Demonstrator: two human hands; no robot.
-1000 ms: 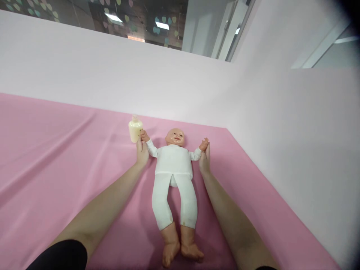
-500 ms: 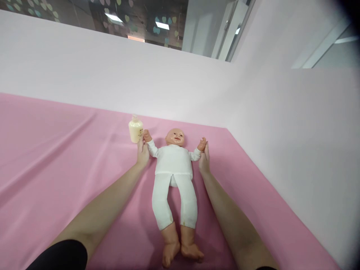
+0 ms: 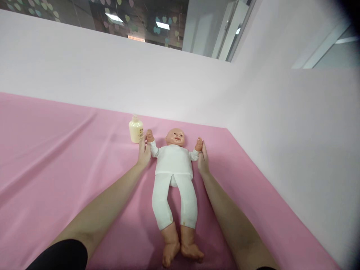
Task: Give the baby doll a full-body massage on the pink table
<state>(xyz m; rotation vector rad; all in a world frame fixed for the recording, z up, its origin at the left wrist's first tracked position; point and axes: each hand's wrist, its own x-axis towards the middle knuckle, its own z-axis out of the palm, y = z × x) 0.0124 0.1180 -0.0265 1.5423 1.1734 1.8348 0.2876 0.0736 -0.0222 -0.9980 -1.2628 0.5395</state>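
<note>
- Head view: a baby doll in a white suit lies on its back on the pink sheet, head toward 12 o'clock, bare feet toward 6 o'clock, both arms raised beside its head.
- My left hand lies along the doll's arm at 9 o'clock of its chest, fingers stretched up toward the doll's small fist. The fingers look loosely extended and pressed against the sleeve; I cannot tell whether my thumb wraps the arm from behind.
- My right hand lies against the other arm at 3 o'clock of the chest, fingers straight and together, fingertips touching the doll's wrist. Here too the thumb is hidden, so I cannot tell if it clasps.
- A cream lotion bottle stands upright at 11 o'clock of my left hand, just beside the fingertips.
</note>
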